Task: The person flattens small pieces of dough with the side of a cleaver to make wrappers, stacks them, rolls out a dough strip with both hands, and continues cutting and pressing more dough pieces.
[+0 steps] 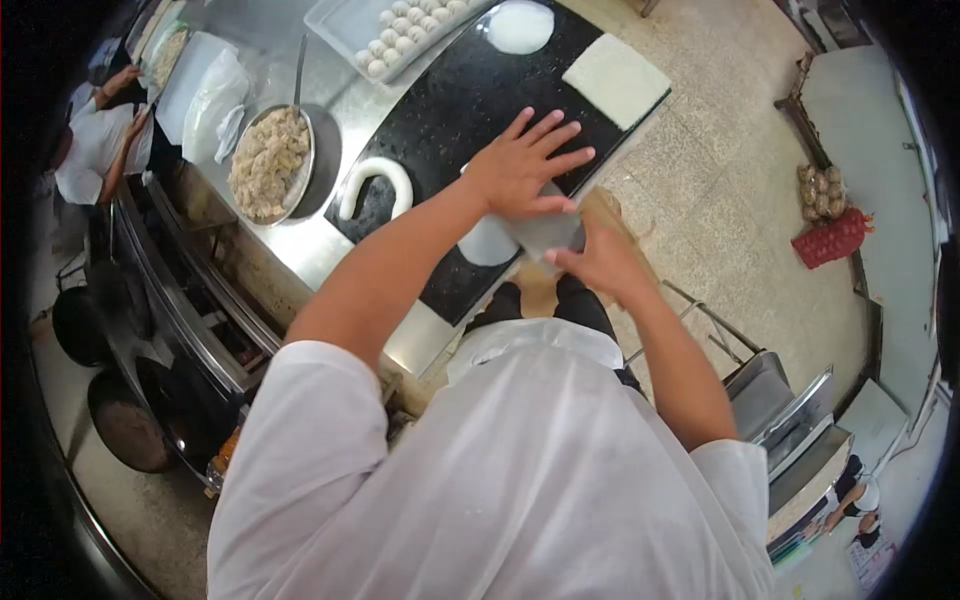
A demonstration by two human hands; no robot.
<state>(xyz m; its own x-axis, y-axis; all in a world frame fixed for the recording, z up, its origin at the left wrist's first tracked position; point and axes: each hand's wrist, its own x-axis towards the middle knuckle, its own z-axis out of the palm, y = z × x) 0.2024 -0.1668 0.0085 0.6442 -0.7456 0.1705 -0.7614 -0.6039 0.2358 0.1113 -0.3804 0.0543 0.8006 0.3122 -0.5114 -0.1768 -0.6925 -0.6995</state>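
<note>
My left hand [520, 170] is stretched flat with its fingers spread, its heel resting on or just above a broad grey blade, like a cleaver [548, 232], which is blurred. My right hand [607, 258] is closed at the near end of that blade; its handle is mostly hidden. Beside the blade, a thin white round of dough [487, 244] lies on the black work board [430, 110]. A curved white dough roll [378, 178] sits farther left. At the board's right edge is a square white pad or cloth [617, 80].
A metal bowl of pale filling [270, 165] with a long-handled utensil stands left, near a plastic bag [220, 100]. A tray of small round pieces [400, 35] and a white round item [520, 27] are at the back. Other people [95, 150] are at the sides.
</note>
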